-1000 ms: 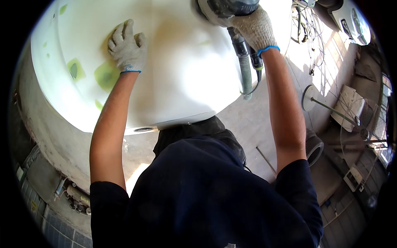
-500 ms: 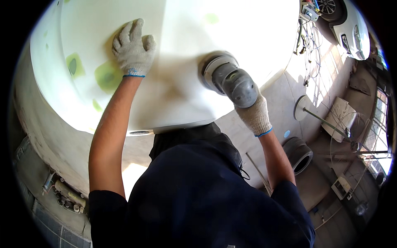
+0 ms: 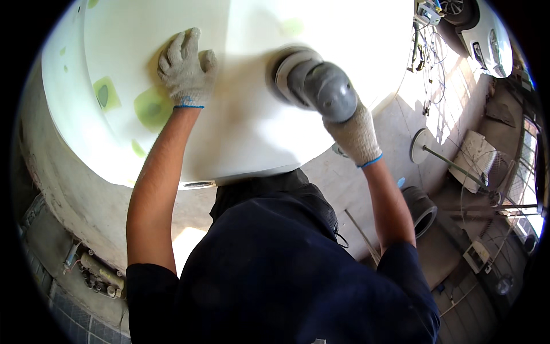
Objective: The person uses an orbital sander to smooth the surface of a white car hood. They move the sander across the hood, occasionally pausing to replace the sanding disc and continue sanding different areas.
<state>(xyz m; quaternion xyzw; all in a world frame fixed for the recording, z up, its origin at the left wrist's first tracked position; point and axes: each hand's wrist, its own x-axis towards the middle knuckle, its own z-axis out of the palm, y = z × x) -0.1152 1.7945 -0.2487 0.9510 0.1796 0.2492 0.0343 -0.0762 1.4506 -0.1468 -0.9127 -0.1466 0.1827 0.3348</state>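
A large pale car hood [image 3: 246, 126] with several yellow-green filler patches fills the upper middle of the view. My left hand [image 3: 186, 69], in a white knit glove with a blue cuff, rests on the hood with its fingers spread, beside the biggest green patch [image 3: 152, 108]. In my right hand [image 3: 356, 135], gloved alike, is a grey power sander [image 3: 326, 90]; my palm wraps its rear end, and the fingers are partly hidden behind it. The sander's round pad end sits against the hood and is blurred.
A tyre [image 3: 421, 212] lies on the floor at the right, near a round-based stand [image 3: 421, 146]. Cables [image 3: 431, 71] trail across the floor beyond the hood. A white car [image 3: 487, 40] is at the far right. Some machine with pipes [image 3: 100, 275] stands at lower left.
My right hand has moved the sander a short way farther up the hood and slightly left. The left hand stays in nearly the same place on the hood.
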